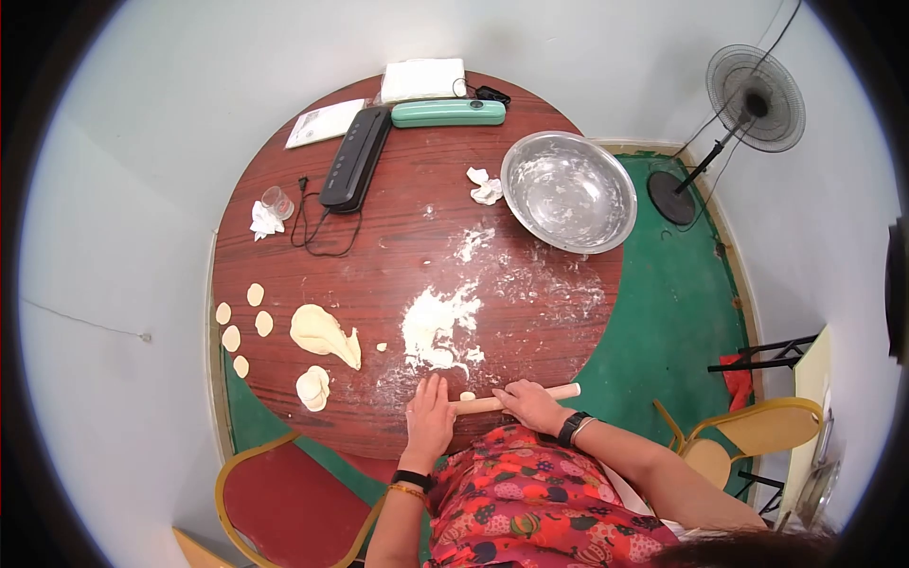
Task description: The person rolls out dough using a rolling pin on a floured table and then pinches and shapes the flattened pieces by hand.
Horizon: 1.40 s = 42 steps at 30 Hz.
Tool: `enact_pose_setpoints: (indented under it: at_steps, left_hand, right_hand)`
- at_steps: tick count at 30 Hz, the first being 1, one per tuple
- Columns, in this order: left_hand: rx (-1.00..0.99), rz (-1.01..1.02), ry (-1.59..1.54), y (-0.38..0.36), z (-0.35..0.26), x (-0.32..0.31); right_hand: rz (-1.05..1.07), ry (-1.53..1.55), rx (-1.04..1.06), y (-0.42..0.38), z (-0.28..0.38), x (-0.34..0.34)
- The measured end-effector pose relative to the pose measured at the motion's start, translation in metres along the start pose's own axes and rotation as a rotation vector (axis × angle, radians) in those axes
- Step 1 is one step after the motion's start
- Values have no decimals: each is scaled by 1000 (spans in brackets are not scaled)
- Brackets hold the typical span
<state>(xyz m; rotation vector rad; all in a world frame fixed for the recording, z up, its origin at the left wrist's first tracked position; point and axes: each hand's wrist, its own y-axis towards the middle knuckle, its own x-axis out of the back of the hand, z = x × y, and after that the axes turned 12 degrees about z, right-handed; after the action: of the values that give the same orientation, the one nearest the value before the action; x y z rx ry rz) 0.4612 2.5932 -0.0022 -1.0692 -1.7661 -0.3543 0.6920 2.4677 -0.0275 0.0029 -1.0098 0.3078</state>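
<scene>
Near the table's front edge lies a pale wooden rolling pin [481,406]. My left hand [432,418] rests over its left end, fingers pointing forward and close together. Toward the other end, my right hand [533,407] bends its fingers over the pin, whose right tip sticks out past it. A small piece of dough [467,396] sits just beyond the pin, between my hands. Loose flour [440,327] covers the wood in front of them. To the left are a long lump of dough [320,331], a folded dough piece [312,388] and a tiny dough bit [382,347].
Several flat dough rounds [231,338] lie at the table's left edge. A floury metal basin [568,194] stands back right, by crumpled tissue [486,186]. Farther back are a black corded device [357,159], a teal case [448,114] and a cup [277,202]. Chairs [294,502] flank me.
</scene>
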Motion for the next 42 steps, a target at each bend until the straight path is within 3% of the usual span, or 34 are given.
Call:
enact_pose_setpoints:
  at_steps: [5,7,14,20,32,38,42]
  left_hand:
    - [113,177,13,5,3,-15]
    - [175,218,21,9,-1,-14]
    - [271,208,35,26,0,-14]
    - [286,216,-15,39,3,-6]
    - [363,108,89,86,12,2]
    - [311,-37,-28,74,15,-8]
    - [120,-95,-77,45,23,-17]
  right_hand:
    - [107,-17,-88,5,-1,2]
    - [35,-94,-128,6,1,5]
    - [-71,-180,-182,16,2,11]
    - [7,-204,-231,27,1,24]
    - [-169,-143,-402,63,-20,26]
    - [30,-40,-94,43,-31,27]
    - [12,-55,-113,35,-31,16]
